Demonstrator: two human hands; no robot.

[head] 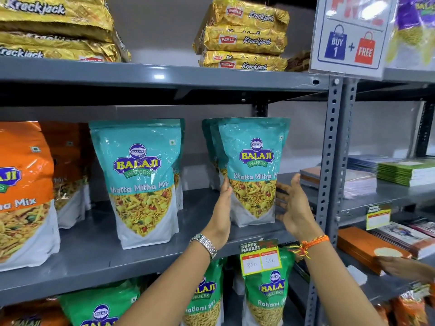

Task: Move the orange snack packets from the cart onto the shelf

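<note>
Two orange snack packets (23, 184) stand upright at the left end of the grey middle shelf (94, 250), one behind the other. The cart is out of view. My left hand (222, 212) lies flat against the left edge of a teal Khatta Mitha Mix packet (254, 165) that stands at the right end of the same shelf. My right hand (294, 208) hovers at that packet's right side, fingers spread, holding nothing. More teal packets are partly hidden behind this one.
Another teal packet (141, 180) stands mid-shelf. Gold biscuit packs (244, 36) fill the shelf above, green packets (268, 295) the one below. A price tag (260, 257) hangs on the shelf edge. A grey upright (329, 161) borders the right bay, where another person's hand (404, 267) reaches.
</note>
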